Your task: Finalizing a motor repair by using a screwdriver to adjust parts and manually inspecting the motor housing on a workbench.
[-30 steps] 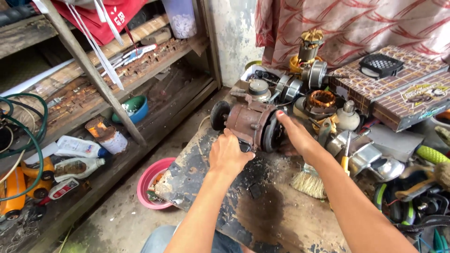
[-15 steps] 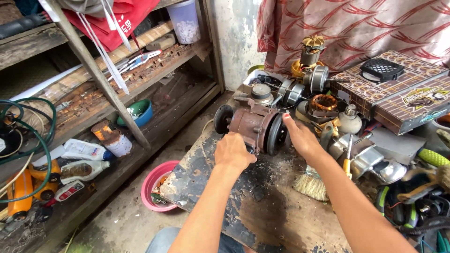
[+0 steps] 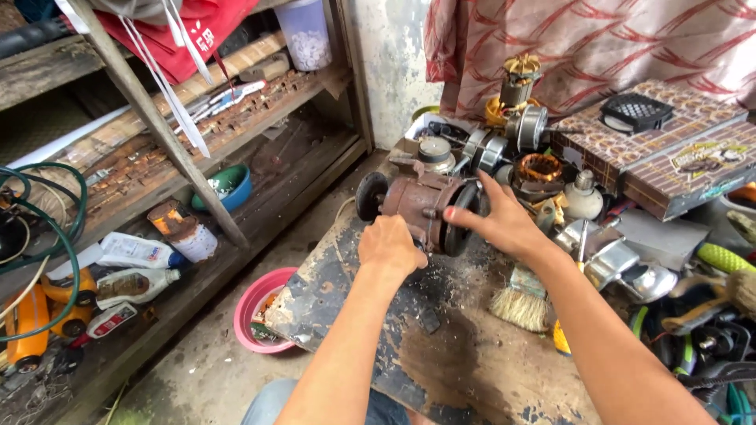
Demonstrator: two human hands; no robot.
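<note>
A rusty brown motor (image 3: 416, 203) with a black wheel at each end lies on a worn, stained bench top (image 3: 465, 362). My left hand (image 3: 388, 245) is curled into a fist against the motor's near side. My right hand (image 3: 499, 220) rests with spread fingers on the black wheel at the motor's right end. Neither hand lifts the motor off the bench.
Motor parts and a copper-wound armature (image 3: 517, 79) crowd the back of the bench, with a patterned box (image 3: 661, 153) to the right. A brush (image 3: 521, 301) lies near my right arm. A pink bowl (image 3: 260, 307) sits on the floor. Shelves (image 3: 157, 173) of bottles stand left.
Both hands have stayed on the motor; the view has shifted slightly, and my left hand has closed more tightly against the motor's side.
</note>
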